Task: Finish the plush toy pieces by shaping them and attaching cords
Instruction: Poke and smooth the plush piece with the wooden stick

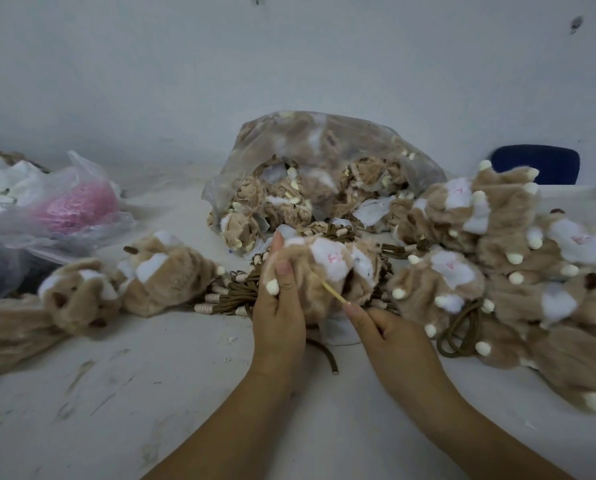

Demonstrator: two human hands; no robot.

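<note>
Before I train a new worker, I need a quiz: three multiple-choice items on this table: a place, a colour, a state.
1. Where does the clear bag of plush pieces lie? A) behind the held plush toy B) on the floor C) in the person's lap
2. What colour is the cord bundle? A) pink B) brown C) blue
3. What is the right hand doing? A) lying flat B) holding scissors C) pinching a thin stick
1A, it sits beyond the toy; 2B, brown loops; 3C, fingertips pinch the stick.

Scuffed white table [151,393] under plush toys [497,271], cords [230,296], bags [324,143]
</note>
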